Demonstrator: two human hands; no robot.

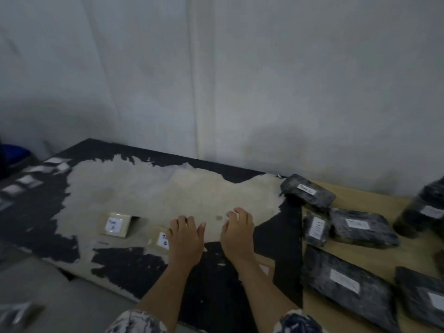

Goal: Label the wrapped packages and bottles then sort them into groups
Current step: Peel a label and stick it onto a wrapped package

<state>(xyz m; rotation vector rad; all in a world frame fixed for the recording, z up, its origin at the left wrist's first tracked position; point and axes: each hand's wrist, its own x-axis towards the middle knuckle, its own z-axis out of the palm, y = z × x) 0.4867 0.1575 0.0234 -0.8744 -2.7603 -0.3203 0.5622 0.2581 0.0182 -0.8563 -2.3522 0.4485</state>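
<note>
Hands are reaching over a worn black surface (216,296). The left hand (186,239) is lying palm down with fingers spread, covering the edge of a tan labelled box (157,239). A second tan box (114,224) is sitting to its left. The right hand (237,234) is hovering alongside, fingers loosely curled, holding nothing that shows. Black wrapped packages (362,227), each bearing a white label, are lying grouped on the wooden surface (384,258) at right. A dark, blurred bottle (425,210) is standing behind them. Loose labels (26,181) are lining the left edge.
</note>
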